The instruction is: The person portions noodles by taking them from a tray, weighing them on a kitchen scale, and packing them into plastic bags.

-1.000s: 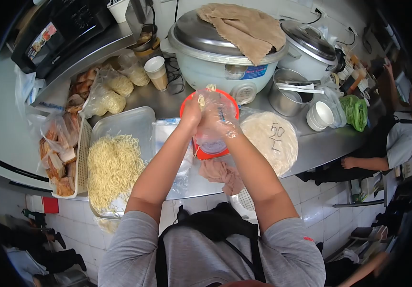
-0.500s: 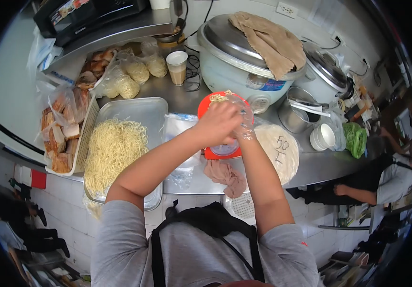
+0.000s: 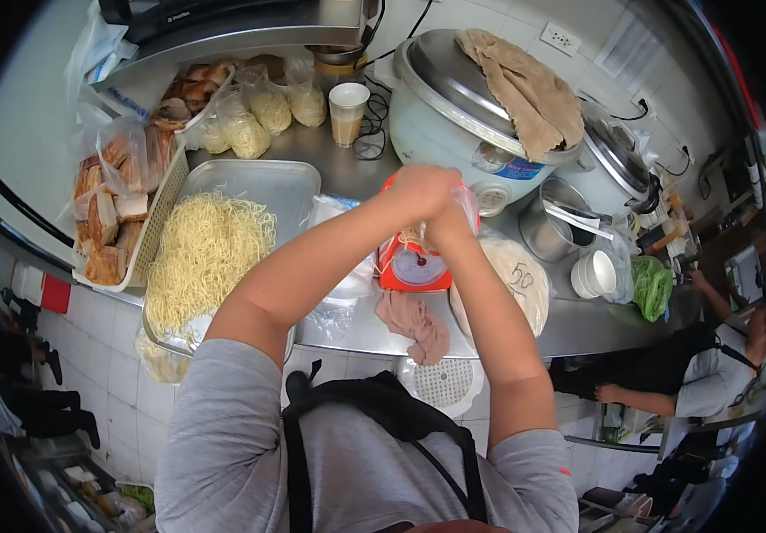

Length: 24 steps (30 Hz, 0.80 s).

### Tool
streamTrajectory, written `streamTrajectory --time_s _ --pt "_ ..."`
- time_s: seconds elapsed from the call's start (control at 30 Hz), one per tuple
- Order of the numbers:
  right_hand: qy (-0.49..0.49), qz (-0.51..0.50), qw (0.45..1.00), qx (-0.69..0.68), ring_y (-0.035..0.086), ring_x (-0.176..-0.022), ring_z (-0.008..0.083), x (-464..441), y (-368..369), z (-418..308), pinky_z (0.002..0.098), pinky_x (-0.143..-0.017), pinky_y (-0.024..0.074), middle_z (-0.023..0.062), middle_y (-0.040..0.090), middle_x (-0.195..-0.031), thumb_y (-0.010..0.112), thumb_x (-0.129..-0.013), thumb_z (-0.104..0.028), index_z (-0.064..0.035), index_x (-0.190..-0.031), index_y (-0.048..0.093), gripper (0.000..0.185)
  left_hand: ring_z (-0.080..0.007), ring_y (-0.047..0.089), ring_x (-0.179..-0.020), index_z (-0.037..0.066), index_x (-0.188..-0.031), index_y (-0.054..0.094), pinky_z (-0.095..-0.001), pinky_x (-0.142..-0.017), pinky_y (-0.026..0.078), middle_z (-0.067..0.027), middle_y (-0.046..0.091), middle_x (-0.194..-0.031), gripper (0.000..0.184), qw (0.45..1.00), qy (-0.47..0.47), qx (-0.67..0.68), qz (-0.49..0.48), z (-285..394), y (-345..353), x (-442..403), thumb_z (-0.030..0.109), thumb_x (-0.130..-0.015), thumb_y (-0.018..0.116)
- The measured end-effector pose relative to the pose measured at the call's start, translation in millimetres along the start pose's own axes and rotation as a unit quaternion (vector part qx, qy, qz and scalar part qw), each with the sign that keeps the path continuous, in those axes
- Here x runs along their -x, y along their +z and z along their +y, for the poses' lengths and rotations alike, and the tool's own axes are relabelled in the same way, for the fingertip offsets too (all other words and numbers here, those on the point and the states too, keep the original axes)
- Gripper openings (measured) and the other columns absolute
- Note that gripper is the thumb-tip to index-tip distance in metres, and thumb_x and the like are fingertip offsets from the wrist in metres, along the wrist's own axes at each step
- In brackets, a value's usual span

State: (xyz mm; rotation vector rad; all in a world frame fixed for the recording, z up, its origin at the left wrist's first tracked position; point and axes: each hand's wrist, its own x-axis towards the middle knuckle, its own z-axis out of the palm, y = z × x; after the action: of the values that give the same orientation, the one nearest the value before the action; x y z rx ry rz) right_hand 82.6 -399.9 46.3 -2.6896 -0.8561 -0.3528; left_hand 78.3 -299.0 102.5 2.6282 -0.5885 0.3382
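My left hand [image 3: 427,190] and my right hand [image 3: 450,224] meet over a red dial scale [image 3: 416,266]. Clear plastic of a bag [image 3: 469,206] shows beside them, and both hands look closed on it; most fingertips are hidden. A few pale noodles [image 3: 409,235] peek out just under the hands. To the left, a metal tray [image 3: 299,182] carries a big heap of loose thin noodles [image 3: 210,262]. Clear plastic bags [image 3: 334,213] lie flat between tray and scale. A crumpled pinkish cloth [image 3: 414,327] rests at the counter edge, in front of the scale.
A large rice cooker [image 3: 427,133] with a brown cloth [image 3: 525,93] stands behind. Left are a basket [image 3: 159,213] of meat, bagged noodles [image 3: 245,133] and a paper cup [image 3: 347,114]. Right are a round pack marked 50 [image 3: 516,289], a metal pot [image 3: 556,233] and another person [image 3: 703,382].
My hands have come closer together and shifted slightly up, exposing the scale's dial. The plastic that covered my right hand is now mostly out of sight. The view has shifted a little.
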Motion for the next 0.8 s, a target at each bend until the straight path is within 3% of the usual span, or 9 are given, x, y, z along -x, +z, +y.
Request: streamTrajectory --time_s 0.07,0.17,0.27,0.4,0.6,0.63,0.7,0.73,0.8 --pt "0.003 -0.084 0.989 0.121 0.058 -0.078 0.0265 -2 -21 -18 0.0348 -0.068 0.0461 0.0163 0.059 -0.087 0.050 -0.068 -0.009 -0.0070 -0.082 0.060 0.017 -0.0309 0.056 -0.080 0.006 -0.087 0.056 -0.0397 -0.067 0.044 -0.0149 0.058 -0.085 0.021 0.996 -0.066 -0.023 -0.063 -7 -9 -6 0.018 -0.070 0.052" --pt "-0.003 -0.076 0.977 0.200 0.059 -0.074 0.0235 2 -29 -29 0.0369 -0.069 0.0454 0.0129 0.060 -0.081 0.050 -0.067 -0.006 -0.0034 -0.073 0.061 0.012 -0.0297 0.056 -0.082 0.007 -0.089 0.057 -0.0390 -0.070 0.045 -0.0143 0.059 -0.089 0.023 0.984 -0.101 -0.036 -0.143 -30 -11 -5 0.021 -0.072 0.050" --pt "-0.008 -0.047 0.992 0.115 0.058 -0.074 0.0272 7 -37 -24 0.0376 -0.067 0.0459 0.0132 0.059 -0.078 0.053 -0.065 -0.007 -0.0048 -0.073 0.061 0.011 -0.0285 0.055 -0.085 0.008 -0.089 0.057 -0.0382 -0.071 0.044 -0.0142 0.058 -0.091 0.022 0.976 -0.155 -0.026 -0.150 -42 2 -2 0.021 -0.072 0.052" --pt "0.025 0.096 0.993 -0.060 0.056 -0.079 0.0291 17 -24 -13 0.0372 -0.069 0.0449 0.0144 0.057 -0.083 0.059 -0.058 -0.005 -0.0056 -0.076 0.058 0.018 -0.0282 0.052 -0.093 0.009 -0.089 0.058 -0.0384 -0.074 0.044 -0.0131 0.056 -0.098 0.023 0.970 -0.212 -0.053 -0.107 -32 7 10 0.022 -0.071 0.055" --pt "0.011 0.366 0.902 -0.227 0.050 -0.086 0.0325 20 -34 -3 0.0337 -0.076 0.0408 0.0158 0.051 -0.091 0.062 -0.052 -0.001 -0.0021 -0.082 0.048 0.034 -0.0286 0.052 -0.091 0.010 -0.088 0.059 -0.0391 -0.075 0.044 -0.0122 0.055 -0.099 0.021 0.968 -0.218 -0.123 -0.031 -32 7 26 0.022 -0.070 0.056" --pt "0.044 0.385 0.892 -0.232 0.051 -0.085 0.0289 17 -33 -1 0.0323 -0.076 0.0410 0.0143 0.052 -0.090 0.062 -0.052 -0.001 -0.0017 -0.083 0.048 0.034 -0.0283 0.053 -0.089 0.010 -0.088 0.059 -0.0385 -0.075 0.044 -0.0126 0.056 -0.097 0.021 0.969 -0.209 -0.131 -0.020 -30 8 29 0.021 -0.070 0.056" --pt "0.108 0.418 0.871 -0.235 0.052 -0.085 0.0218 4 -36 8 0.0296 -0.075 0.0413 0.0113 0.053 -0.088 0.062 -0.054 -0.002 -0.0007 -0.085 0.047 0.034 -0.0280 0.054 -0.081 0.009 -0.085 0.059 -0.0362 -0.072 0.044 -0.0130 0.057 -0.089 0.018 0.971 -0.208 -0.078 -0.091 -28 11 30 0.020 -0.071 0.055" --pt "0.149 0.383 0.865 -0.289 0.051 -0.086 0.0206 -6 -32 19 0.0298 -0.077 0.0406 0.0113 0.052 -0.092 0.062 -0.056 -0.004 0.0010 -0.097 0.045 0.044 -0.0278 0.055 -0.077 0.008 -0.083 0.059 -0.0350 -0.070 0.044 -0.0133 0.058 -0.085 0.017 0.969 -0.207 -0.051 -0.124 -28 11 30 0.019 -0.071 0.054" --pt "0.150 0.314 0.885 -0.308 0.051 -0.088 0.0211 -24 -36 20 0.0294 -0.078 0.0403 0.0134 0.051 -0.098 0.065 -0.058 -0.009 0.0016 -0.105 0.042 0.053 -0.0272 0.055 -0.071 0.006 -0.079 0.058 -0.0332 -0.066 0.043 -0.0130 0.058 -0.077 0.016 0.970 -0.187 0.040 -0.150 -23 -7 38 0.020 -0.072 0.054"
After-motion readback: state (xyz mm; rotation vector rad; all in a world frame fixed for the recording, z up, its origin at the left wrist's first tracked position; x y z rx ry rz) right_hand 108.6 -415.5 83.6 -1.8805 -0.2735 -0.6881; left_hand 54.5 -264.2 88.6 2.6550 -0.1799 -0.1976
